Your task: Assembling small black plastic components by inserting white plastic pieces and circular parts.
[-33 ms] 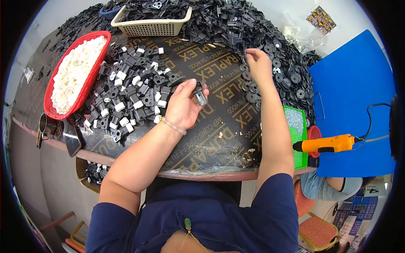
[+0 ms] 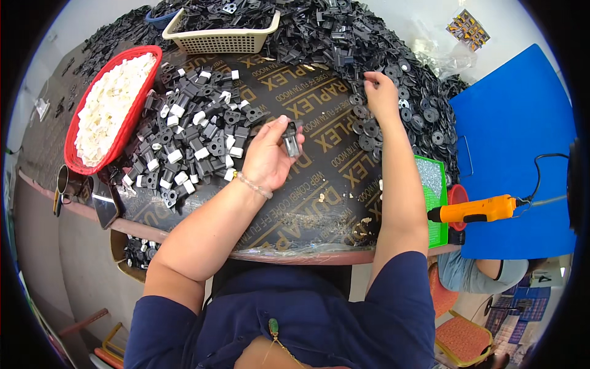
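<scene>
Black, glossy plastic block point(image 2: 291, 146), small and boxy: grasped between thumb and fingers of the person's left hand point(image 2: 268, 155). Right hand point(image 2: 382, 98): fingertips bent together at the edge of a heap of black round plastic discs point(image 2: 428, 114); whether they pinch a piece, I cannot tell from here. Left of the left fingers: loose pile of black-and-white plastic parts point(image 2: 200, 130), then a red oval basket point(image 2: 136, 111) of white pieces. Nearer the body than the right fingers: green rectangular tray point(image 2: 437, 218).
</scene>
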A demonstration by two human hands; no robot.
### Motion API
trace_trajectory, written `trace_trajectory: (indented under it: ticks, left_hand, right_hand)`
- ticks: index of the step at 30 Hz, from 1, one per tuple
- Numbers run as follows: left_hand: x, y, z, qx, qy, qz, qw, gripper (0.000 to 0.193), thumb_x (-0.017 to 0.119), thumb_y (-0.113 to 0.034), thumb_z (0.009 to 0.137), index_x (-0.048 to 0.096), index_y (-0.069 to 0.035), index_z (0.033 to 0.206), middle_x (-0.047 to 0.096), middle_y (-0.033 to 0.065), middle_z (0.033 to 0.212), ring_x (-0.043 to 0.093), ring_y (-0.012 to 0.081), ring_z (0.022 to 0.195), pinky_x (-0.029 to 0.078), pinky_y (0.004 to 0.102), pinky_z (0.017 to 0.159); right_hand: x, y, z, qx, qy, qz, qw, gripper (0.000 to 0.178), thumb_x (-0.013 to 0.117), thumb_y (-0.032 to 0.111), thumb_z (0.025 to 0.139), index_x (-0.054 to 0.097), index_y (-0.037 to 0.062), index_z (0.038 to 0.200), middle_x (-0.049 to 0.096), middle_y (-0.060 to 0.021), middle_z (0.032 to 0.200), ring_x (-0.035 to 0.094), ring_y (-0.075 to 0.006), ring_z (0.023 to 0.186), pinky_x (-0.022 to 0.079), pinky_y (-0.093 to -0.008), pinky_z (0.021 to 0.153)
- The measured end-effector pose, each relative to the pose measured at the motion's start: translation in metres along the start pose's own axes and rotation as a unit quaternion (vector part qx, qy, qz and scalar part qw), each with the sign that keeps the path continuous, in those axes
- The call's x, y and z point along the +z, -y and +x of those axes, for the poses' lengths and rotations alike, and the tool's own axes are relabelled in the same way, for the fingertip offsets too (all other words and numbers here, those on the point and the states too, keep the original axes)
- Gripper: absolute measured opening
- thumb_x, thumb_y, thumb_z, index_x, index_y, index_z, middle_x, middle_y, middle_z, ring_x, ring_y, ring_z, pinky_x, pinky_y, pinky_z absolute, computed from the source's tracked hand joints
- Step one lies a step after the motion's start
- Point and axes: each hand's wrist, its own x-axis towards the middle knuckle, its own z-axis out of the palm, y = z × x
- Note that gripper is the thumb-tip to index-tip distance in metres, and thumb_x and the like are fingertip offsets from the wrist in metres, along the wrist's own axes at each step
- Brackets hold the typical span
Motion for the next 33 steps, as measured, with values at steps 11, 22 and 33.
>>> trace_trajectory:
  ticks: [11,22,33]
  left_hand:
    - [0.005,-0.002,-0.010,-0.026,0.036,0.009,0.999,0.039,0.038,-0.009,0.101,0.042,-0.001,0.139,0.059,0.0165,0.112,0.061,0.0239,0.096,0.053,0.0383,0.085]
    - [0.006,0.006,-0.007,-0.007,0.032,0.004,0.999,0.025,0.059,-0.009,0.098,0.051,-0.005,0.122,0.063,0.0108,0.109,0.065,0.0250,0.101,0.055,0.0379,0.088]
    - [0.002,0.003,-0.008,-0.010,0.035,0.013,0.999,0.024,0.060,-0.010,0.098,0.054,-0.003,0.121,0.063,0.0110,0.110,0.066,0.0242,0.103,0.056,0.0356,0.088]
  right_hand:
    - [0.020,-0.014,0.017,0.028,0.106,-0.132,0.985,0.038,0.077,0.032,0.081,0.068,0.0045,0.105,0.070,-0.0166,0.101,0.066,-0.0354,0.097,0.052,-0.0440,0.085]
    - [-0.097,-0.109,0.018,0.118,0.082,-0.213,0.966,0.013,0.067,0.011,0.079,0.074,0.0082,0.089,0.073,-0.0129,0.087,0.070,-0.0285,0.085,0.054,-0.0382,0.080]
    - [-0.097,-0.081,-0.015,0.058,0.307,-0.142,0.939,0.026,0.071,0.006,0.073,0.073,0.0027,0.098,0.067,-0.0054,0.078,0.061,-0.0163,0.070,0.049,-0.0302,0.067]
